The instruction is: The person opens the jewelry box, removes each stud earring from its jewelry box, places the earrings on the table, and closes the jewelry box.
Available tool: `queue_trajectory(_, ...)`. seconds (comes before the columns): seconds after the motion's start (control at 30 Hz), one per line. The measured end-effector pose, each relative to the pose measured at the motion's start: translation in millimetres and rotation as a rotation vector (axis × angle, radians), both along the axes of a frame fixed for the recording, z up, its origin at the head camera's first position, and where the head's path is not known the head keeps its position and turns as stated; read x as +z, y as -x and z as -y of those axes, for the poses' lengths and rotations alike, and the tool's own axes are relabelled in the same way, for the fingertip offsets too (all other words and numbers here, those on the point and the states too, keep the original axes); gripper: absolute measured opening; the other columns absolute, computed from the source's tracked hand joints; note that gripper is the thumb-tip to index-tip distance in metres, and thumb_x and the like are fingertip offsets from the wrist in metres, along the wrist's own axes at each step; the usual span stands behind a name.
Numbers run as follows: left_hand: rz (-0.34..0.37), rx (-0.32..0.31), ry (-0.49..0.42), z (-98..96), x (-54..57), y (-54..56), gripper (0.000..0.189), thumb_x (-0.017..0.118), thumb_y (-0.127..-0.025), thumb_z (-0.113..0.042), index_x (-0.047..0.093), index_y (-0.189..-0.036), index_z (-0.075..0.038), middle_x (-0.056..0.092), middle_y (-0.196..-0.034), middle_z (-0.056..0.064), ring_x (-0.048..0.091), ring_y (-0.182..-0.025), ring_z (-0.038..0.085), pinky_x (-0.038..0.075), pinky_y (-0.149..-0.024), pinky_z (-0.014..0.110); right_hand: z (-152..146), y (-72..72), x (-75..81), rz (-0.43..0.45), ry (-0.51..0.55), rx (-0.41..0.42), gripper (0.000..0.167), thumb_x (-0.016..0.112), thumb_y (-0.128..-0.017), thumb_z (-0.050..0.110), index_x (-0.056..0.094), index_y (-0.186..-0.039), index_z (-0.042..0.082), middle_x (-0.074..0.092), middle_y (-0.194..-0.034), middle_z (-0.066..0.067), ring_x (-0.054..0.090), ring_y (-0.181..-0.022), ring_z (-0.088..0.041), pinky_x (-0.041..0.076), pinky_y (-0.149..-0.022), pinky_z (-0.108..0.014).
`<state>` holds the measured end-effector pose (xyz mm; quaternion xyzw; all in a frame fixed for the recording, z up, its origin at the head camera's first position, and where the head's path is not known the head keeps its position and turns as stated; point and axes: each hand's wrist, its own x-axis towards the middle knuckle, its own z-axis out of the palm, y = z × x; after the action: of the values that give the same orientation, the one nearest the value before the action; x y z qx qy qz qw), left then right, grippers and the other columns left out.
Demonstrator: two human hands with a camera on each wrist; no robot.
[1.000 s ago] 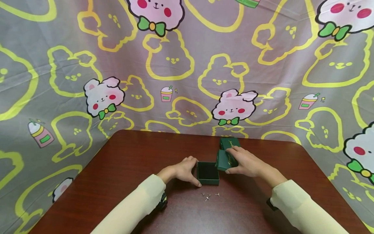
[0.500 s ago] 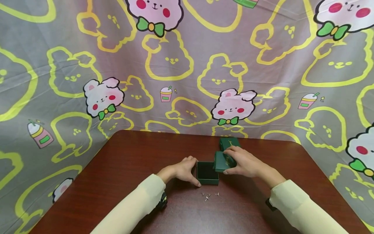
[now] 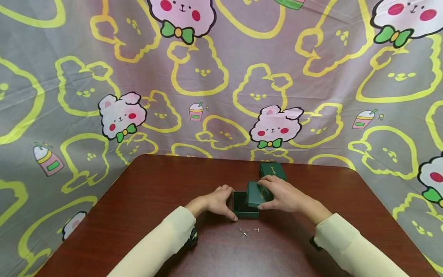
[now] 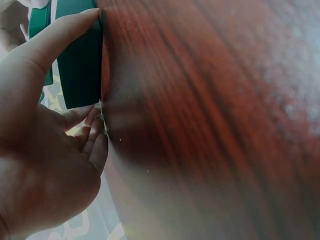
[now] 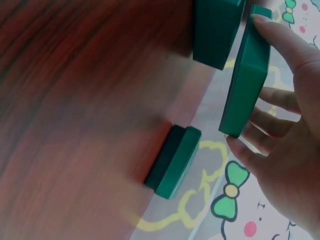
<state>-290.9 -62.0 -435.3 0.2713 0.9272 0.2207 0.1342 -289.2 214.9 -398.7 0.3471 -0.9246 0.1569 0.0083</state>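
My left hand (image 3: 219, 203) holds the open green box base (image 3: 246, 215) at its left side, thumb at the front corner and fingers toward the back. In the left wrist view the thumb lies along the wall of the box base (image 4: 80, 70). My right hand (image 3: 284, 194) grips a green lid (image 3: 255, 194) with gold lettering, partly covered by the fingers. The lid overlaps the right part of the base's black inside. A gap shows between lid (image 5: 247, 75) and base (image 5: 215, 35) in the right wrist view.
Several small metal pins (image 3: 244, 234) with flat heads lie on the brown table (image 3: 221, 254) in front of the box base. A second green box (image 3: 272, 170), lid on, stands behind my right hand. A patterned cloth (image 3: 221, 127) hangs beyond the table's back edge.
My right hand has moved left with the lid, from beside the box base to over its right part. The left hand and the pins have stayed in place.
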Motion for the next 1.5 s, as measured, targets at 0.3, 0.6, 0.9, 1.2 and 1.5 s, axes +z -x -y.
queue_trajectory(0.3,0.005,0.013,-0.012,1.1,-0.4,0.3,0.086,0.092,-0.073,-0.042,0.049,-0.137,-0.005,0.049,-0.126,0.007,0.045,-0.118,0.023,0.043,-0.101,0.036,15,-1.8,-5.8,0.01,0.011,0.048,0.082,0.08,-0.083,0.058,0.056,-0.141,0.005,0.054,-0.141,-0.01,0.054,-0.124,-0.027,0.048,-0.101,-0.049)
queue_trajectory(0.6,0.02,0.013,-0.044,0.1,-0.9,0.3,0.079,0.093,-0.072,-0.039,0.051,-0.132,-0.007,0.049,-0.121,0.006,0.044,-0.113,0.022,0.042,-0.099,0.036,25,-2.6,-12.2,0.022,0.03,0.076,0.08,0.081,-0.083,0.055,0.057,-0.14,0.005,0.054,-0.139,-0.01,0.055,-0.122,-0.025,0.049,-0.098,-0.046)
queue_trajectory(0.9,0.024,0.017,-0.045,0.7,-2.6,3.3,0.081,0.093,-0.072,-0.041,0.051,-0.133,-0.008,0.049,-0.122,0.003,0.044,-0.114,0.02,0.042,-0.098,0.035,28,-0.4,-15.3,0.047,0.034,0.077,0.08,0.079,-0.084,0.058,0.057,-0.141,0.006,0.054,-0.14,-0.009,0.055,-0.122,-0.024,0.049,-0.098,-0.047)
queue_trajectory(1.2,0.011,0.006,-0.049,0.0,-3.4,3.0,0.081,0.093,-0.072,-0.04,0.051,-0.132,-0.007,0.049,-0.12,0.004,0.045,-0.113,0.022,0.042,-0.099,0.037,31,-0.4,-18.3,0.056,0.035,0.089,0.079,0.079,-0.084,0.058,0.057,-0.141,0.008,0.054,-0.139,-0.007,0.055,-0.123,-0.022,0.049,-0.1,-0.045)
queue_trajectory(1.5,0.013,0.013,-0.027,-0.4,-3.9,3.3,0.088,0.093,-0.072,-0.042,0.048,-0.137,-0.005,0.048,-0.119,0.002,0.044,-0.112,0.02,0.042,-0.098,0.036,36,0.9,-21.0,0.066,0.036,0.094,0.076,0.08,-0.083,0.056,0.059,-0.14,0.011,0.055,-0.139,-0.006,0.055,-0.123,-0.021,0.048,-0.101,-0.045)
